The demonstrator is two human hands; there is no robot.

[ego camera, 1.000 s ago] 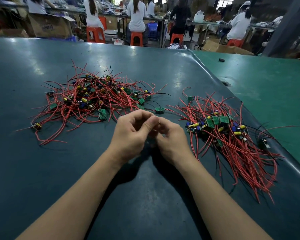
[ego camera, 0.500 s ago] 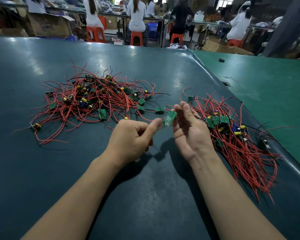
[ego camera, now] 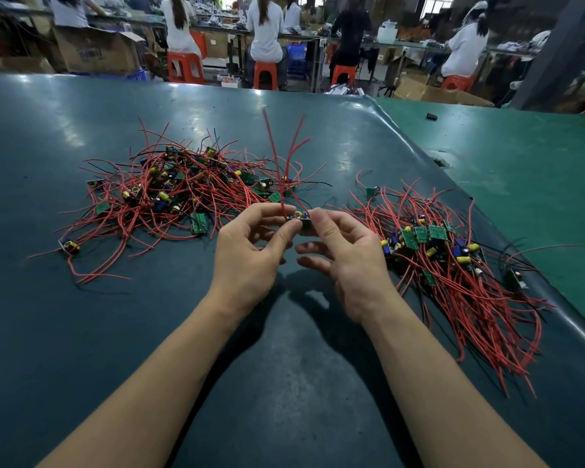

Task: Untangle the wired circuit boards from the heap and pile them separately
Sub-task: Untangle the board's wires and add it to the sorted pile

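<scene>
A tangled heap (ego camera: 169, 194) of small green circuit boards with red wires lies at the left of the dark table (ego camera: 48, 136). A second, combed-out pile (ego camera: 453, 261) lies at the right, its wires running toward me. Between them, above the table, my left hand (ego camera: 250, 255) and my right hand (ego camera: 348, 261) both pinch one small circuit board (ego camera: 301, 219) at their fingertips. Its red wires (ego camera: 284, 163) stand up and away from me.
The table's raised right edge (ego camera: 487, 211) borders a lighter green surface (ego camera: 520, 170) with a small black object (ego camera: 432, 116) on it. People sit on orange stools (ego camera: 185, 67) at benches beyond the far edge. A cardboard box (ego camera: 98, 54) stands at the back left.
My hands, closed together a second ago, have parted and now hold one board higher between fingertips. Its red wires have swung up to stand upright.
</scene>
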